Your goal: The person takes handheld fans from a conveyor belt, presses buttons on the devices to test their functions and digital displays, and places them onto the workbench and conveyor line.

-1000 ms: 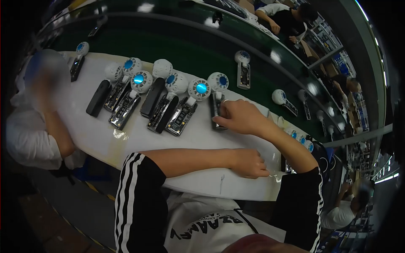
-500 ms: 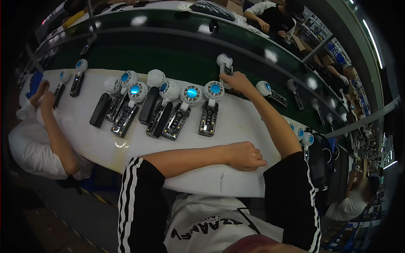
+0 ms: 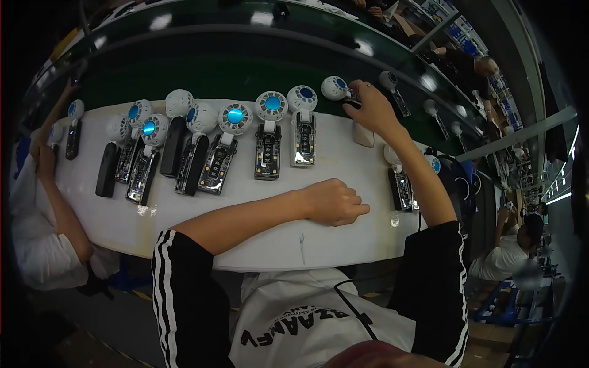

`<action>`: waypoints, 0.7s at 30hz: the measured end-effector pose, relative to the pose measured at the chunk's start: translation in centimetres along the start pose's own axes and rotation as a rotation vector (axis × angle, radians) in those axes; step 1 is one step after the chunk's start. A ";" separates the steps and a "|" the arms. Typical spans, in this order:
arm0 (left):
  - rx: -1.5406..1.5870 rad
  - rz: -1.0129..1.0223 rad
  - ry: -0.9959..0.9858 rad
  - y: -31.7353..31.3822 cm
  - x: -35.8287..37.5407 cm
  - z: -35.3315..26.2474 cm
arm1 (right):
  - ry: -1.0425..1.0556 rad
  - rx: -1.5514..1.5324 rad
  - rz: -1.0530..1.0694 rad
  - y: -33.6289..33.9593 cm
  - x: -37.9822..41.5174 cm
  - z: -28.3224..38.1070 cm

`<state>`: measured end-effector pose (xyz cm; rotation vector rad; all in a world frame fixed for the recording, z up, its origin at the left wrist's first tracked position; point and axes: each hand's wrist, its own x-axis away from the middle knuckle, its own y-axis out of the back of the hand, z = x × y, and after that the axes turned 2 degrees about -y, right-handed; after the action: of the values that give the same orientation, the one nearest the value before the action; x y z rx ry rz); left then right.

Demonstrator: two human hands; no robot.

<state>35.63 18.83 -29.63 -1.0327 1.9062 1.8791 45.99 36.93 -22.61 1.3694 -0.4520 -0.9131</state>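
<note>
My right hand (image 3: 373, 110) reaches past the far edge of the white table, with thumb and fingers around the handle of a handheld fan (image 3: 334, 88). That fan has a round white head with a dark blue centre; my hand hides most of its handle. My left hand (image 3: 336, 201) rests on the table as a loose fist, with nothing visible in it. Beyond it stands a fan (image 3: 304, 138) with a clear handle showing its circuit board. Just left of that lies a similar fan (image 3: 268, 144) with a bright blue centre.
Several more fans, some with black handles (image 3: 109, 170), lie on the table's left half. A green conveyor (image 3: 227, 73) runs behind and carries more fans (image 3: 392, 92). Another person's arm (image 3: 61, 202) is at the left end. A pale object (image 3: 363, 135) lies below my right hand.
My right hand has let go of one fan, now on the table at the row's right end, and moved right to another. My left fist stays put. The view has shifted.
</note>
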 end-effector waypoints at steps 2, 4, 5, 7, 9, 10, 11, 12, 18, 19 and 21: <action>0.035 -0.096 0.038 0.0 -0.1 0.1 | 0.153 0.235 -0.088 -1.6 -2.1 -5.1; 0.105 -0.201 0.126 0.2 -0.4 0.2 | 0.085 0.235 0.084 -0.8 -2.7 -5.7; 0.187 -0.315 0.222 0.4 -0.5 0.2 | 0.016 0.235 0.273 -0.7 -3.4 -5.5; 0.572 -0.364 0.576 1.3 -1.0 -0.2 | -0.146 0.164 0.314 0.3 -2.9 -2.9; 0.975 -0.418 0.937 1.4 -0.9 -0.6 | -0.415 -0.008 0.407 2.1 -0.7 0.5; 1.130 -0.545 0.968 0.9 -0.7 -0.7 | -0.505 -0.100 0.448 3.2 0.8 2.0; 1.295 -0.679 0.991 0.5 -0.7 -0.8 | -0.427 -0.094 0.362 3.9 2.6 3.1; 1.316 -0.699 0.998 0.1 -0.9 -0.9 | -0.360 -0.088 0.283 4.3 4.7 3.9; 1.417 -0.704 1.044 0.1 -1.6 -0.8 | -0.375 -0.488 0.471 5.4 8.6 4.8; 1.406 -0.737 1.122 0.2 -1.7 -0.6 | -0.415 -0.629 0.497 5.8 7.4 3.9; 1.471 -0.767 1.127 -0.7 -1.6 0.1 | -0.454 -0.643 0.399 5.1 5.0 0.2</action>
<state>37.13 19.48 -29.16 -1.7621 1.9797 -0.7600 50.27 32.70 -18.82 0.4584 -0.6740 -0.9221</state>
